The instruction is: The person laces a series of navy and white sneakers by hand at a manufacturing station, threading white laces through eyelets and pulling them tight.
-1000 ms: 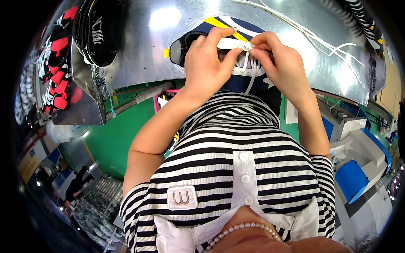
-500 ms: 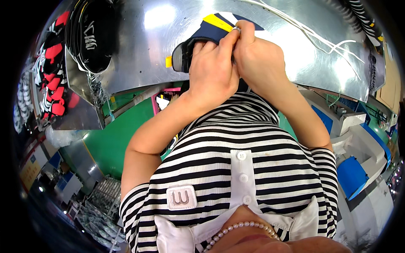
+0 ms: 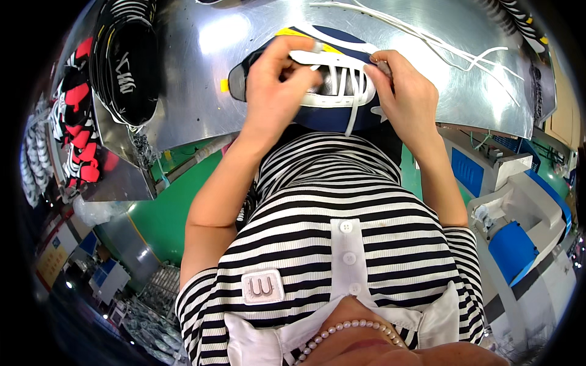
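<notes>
A navy shoe upper (image 3: 326, 120) with white eyelet panels, a yellow stripe and a yellow heel tab lies on the metal worktop in front of me. White shoelace (image 3: 343, 82) crosses its opening in several rows, and one loose end hangs over the near side. My left hand (image 3: 278, 82) is over the heel end of the opening, its thumb and forefinger apart around the far white panel; the thumb is slightly blurred. Beside the toe end, my right hand (image 3: 406, 88) pinches a white lace that runs along the far side. Its curled lower fingers are partly hidden.
Loose white laces (image 3: 439, 43) stretch across the worktop (image 3: 201, 79) behind and right of the shoe. A stack of black shoe uppers (image 3: 131, 79) stands at the left, with red, black and white pieces (image 3: 79, 134) beyond. A grey and blue machine (image 3: 519, 226) is at the right.
My hands, close together over the shoe before, have moved apart to left and right. The shoe upper now lies flatter, with its laced opening in sight.
</notes>
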`<action>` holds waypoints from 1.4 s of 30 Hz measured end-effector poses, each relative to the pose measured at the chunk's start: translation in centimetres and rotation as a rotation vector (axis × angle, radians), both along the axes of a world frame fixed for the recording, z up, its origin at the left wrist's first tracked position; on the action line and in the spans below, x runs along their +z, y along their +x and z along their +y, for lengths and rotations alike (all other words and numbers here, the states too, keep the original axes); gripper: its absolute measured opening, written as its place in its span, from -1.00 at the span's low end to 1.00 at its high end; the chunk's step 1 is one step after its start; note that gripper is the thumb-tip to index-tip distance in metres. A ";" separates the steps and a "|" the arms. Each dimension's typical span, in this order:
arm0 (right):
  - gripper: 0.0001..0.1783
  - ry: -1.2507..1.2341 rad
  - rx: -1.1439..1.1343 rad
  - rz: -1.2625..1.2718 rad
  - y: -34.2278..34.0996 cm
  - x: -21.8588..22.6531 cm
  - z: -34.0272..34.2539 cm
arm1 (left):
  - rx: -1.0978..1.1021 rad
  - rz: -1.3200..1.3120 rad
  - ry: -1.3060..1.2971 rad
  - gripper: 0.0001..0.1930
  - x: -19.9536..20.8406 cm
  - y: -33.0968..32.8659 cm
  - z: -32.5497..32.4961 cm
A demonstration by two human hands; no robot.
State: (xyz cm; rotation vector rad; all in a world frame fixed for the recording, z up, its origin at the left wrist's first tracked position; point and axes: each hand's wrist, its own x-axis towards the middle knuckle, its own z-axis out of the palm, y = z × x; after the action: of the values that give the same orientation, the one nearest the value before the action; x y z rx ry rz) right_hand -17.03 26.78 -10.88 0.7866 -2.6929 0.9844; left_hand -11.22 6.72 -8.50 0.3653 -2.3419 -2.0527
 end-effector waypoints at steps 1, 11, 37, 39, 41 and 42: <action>-0.77 -0.013 -0.011 0.014 -0.5 -0.4 -0.1 | -0.009 -0.007 0.114 -0.71 0.3 0.0 -0.7; -0.83 -0.373 -0.117 -0.574 1.1 0.5 1.1 | -0.290 0.243 -0.982 -0.62 1.3 1.3 2.7; -0.83 -0.746 0.079 -0.567 -0.5 -0.7 -0.9 | -0.338 0.130 -0.894 -0.74 0.2 -0.7 0.4; -0.83 -0.769 0.046 -0.556 -0.6 -1.3 -1.4 | -0.369 0.062 -0.835 -0.70 0.4 -0.9 0.3; -0.84 -0.737 0.035 -0.534 -0.6 -1.0 -1.7 | -0.376 0.084 -0.795 -0.69 0.3 -0.9 -0.2; -0.85 -0.721 0.027 -0.522 -0.5 -0.7 -1.7 | -0.381 0.096 -0.775 -0.69 0.2 -0.9 -0.3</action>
State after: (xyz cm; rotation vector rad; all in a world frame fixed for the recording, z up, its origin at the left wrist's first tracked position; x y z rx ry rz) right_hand -17.53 25.06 -11.58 0.4498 -2.3506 2.2293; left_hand -12.16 6.41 -8.30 -0.2054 -3.0449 -1.0299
